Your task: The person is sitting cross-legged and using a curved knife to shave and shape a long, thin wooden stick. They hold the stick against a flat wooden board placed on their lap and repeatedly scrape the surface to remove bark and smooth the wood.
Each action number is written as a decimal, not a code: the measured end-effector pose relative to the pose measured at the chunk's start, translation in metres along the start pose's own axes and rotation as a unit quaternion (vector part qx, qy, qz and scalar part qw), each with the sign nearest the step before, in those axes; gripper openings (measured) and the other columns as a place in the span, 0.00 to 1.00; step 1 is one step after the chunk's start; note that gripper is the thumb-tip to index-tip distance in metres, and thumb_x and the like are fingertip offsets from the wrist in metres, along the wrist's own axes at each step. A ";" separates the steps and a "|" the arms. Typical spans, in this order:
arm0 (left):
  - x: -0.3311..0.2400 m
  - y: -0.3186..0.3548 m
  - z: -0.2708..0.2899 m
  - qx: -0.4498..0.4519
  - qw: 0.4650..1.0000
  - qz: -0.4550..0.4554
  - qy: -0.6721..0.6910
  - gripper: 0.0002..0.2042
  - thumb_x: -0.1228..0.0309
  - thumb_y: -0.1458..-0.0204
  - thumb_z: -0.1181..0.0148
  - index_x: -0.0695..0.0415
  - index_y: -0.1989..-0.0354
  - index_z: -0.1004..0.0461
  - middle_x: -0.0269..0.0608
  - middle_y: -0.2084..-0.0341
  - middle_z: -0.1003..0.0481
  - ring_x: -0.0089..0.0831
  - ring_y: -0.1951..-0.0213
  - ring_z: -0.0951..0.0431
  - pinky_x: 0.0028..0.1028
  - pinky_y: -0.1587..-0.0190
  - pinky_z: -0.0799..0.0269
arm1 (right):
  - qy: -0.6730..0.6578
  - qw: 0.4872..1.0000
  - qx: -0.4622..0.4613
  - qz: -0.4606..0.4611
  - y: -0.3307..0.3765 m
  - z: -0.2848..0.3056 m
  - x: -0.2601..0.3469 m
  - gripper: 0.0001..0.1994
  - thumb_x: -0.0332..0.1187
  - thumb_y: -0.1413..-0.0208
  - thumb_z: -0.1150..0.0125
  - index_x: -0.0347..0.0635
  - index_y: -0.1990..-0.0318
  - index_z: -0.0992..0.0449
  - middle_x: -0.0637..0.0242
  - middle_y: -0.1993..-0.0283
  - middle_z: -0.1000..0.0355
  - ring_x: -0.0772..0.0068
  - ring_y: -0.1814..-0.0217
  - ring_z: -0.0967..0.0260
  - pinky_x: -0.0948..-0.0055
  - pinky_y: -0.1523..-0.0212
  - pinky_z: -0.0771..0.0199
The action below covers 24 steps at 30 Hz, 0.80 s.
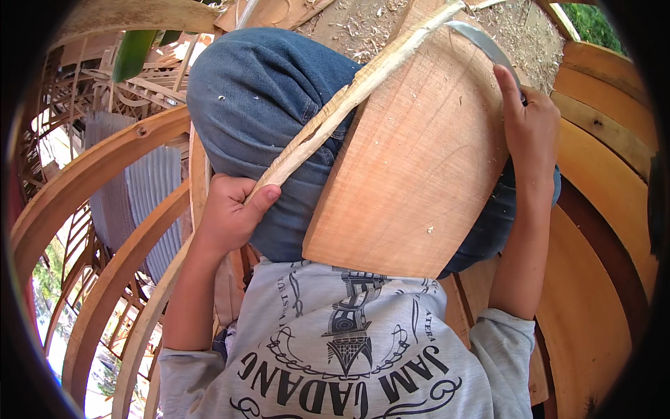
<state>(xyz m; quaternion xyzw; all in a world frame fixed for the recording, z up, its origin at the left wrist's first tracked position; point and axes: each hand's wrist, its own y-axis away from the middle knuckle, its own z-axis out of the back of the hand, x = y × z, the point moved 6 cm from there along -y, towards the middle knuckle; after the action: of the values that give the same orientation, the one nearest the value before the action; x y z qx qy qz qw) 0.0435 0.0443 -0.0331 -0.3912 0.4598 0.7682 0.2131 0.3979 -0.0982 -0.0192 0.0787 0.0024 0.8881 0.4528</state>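
My left hand (236, 211) is closed round the lower end of a long, pale stripped stick (349, 96), which slants up and away to the right. My right hand (532, 133) grips a knife with a curved metal blade (481, 42); its handle is mostly hidden in the fingers, and the index finger lies stretched along it. The blade's tip is close to the stick's far end; whether they touch I cannot tell. Across my lap lies a broad, flat wooden board (412, 174), tapering toward me, with the stick passing over its far left edge.
Curved wooden ribs (105, 153) rise on the left, with grey corrugated sheets (155, 202) and scattered wood strips beyond. Bent planks (593, 244) wall the right side. Wood shavings (363, 29) litter the surface ahead. A green leaf (134, 54) hangs at the upper left.
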 end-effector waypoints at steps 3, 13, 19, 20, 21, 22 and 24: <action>-0.005 0.001 -0.001 0.003 1.000 0.010 -0.002 0.27 0.57 0.46 0.41 0.63 0.91 0.38 0.26 0.94 0.47 0.16 0.86 0.50 0.25 0.85 0.54 | -0.055 0.994 -0.012 -0.096 -0.020 0.003 -0.096 0.37 0.64 0.48 0.50 0.32 0.86 0.32 0.58 0.89 0.42 0.69 0.82 0.41 0.66 0.77 0.40; 0.000 0.000 0.002 -0.006 0.998 0.065 -0.011 0.27 0.57 0.46 0.42 0.61 0.91 0.38 0.25 0.93 0.48 0.14 0.85 0.49 0.24 0.85 0.54 | -0.104 0.986 0.073 0.107 0.040 0.006 0.073 0.34 0.61 0.50 0.45 0.31 0.85 0.29 0.54 0.90 0.41 0.63 0.87 0.42 0.66 0.81 0.40; -0.011 -0.001 -0.005 -0.004 0.997 0.068 -0.026 0.27 0.56 0.46 0.41 0.62 0.90 0.37 0.24 0.93 0.47 0.14 0.85 0.49 0.23 0.85 0.54 | -0.028 0.997 0.068 0.019 -0.007 -0.003 0.029 0.40 0.71 0.55 0.51 0.33 0.83 0.25 0.50 0.84 0.32 0.53 0.79 0.30 0.61 0.75 0.30; -0.012 -0.003 -0.003 -0.008 0.998 0.064 -0.021 0.27 0.56 0.46 0.41 0.62 0.90 0.36 0.24 0.93 0.47 0.14 0.85 0.49 0.23 0.85 0.54 | -0.010 0.998 0.037 0.043 -0.008 -0.001 0.030 0.39 0.71 0.56 0.50 0.34 0.83 0.25 0.51 0.83 0.31 0.52 0.77 0.30 0.60 0.73 0.30; -0.012 -0.004 -0.004 -0.009 0.998 0.060 -0.014 0.27 0.56 0.46 0.41 0.63 0.90 0.36 0.24 0.93 0.47 0.13 0.85 0.49 0.23 0.85 0.54 | -0.009 0.998 0.043 0.036 -0.008 0.000 0.031 0.39 0.72 0.56 0.50 0.35 0.83 0.25 0.51 0.83 0.30 0.52 0.77 0.30 0.60 0.72 0.30; -0.012 -0.004 -0.005 -0.010 0.998 0.057 -0.006 0.27 0.56 0.46 0.40 0.63 0.90 0.36 0.24 0.93 0.47 0.13 0.85 0.49 0.23 0.85 0.54 | -0.007 0.998 0.049 0.030 -0.008 0.002 0.035 0.39 0.72 0.56 0.51 0.35 0.83 0.25 0.51 0.82 0.30 0.52 0.76 0.29 0.60 0.72 0.30; -0.010 -0.002 -0.005 -0.014 0.998 0.063 -0.008 0.27 0.57 0.46 0.41 0.63 0.91 0.36 0.24 0.93 0.47 0.13 0.85 0.49 0.23 0.85 0.54 | -0.011 0.999 0.043 0.026 -0.008 0.000 0.036 0.39 0.72 0.56 0.51 0.35 0.83 0.25 0.51 0.81 0.29 0.52 0.75 0.29 0.60 0.72 0.30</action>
<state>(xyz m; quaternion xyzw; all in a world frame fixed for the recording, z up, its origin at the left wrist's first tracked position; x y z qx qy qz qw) 0.0525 0.0408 -0.0277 -0.3587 0.4712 0.7891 0.1628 0.3835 -0.0642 -0.0144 0.1083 0.0337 0.8976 0.4260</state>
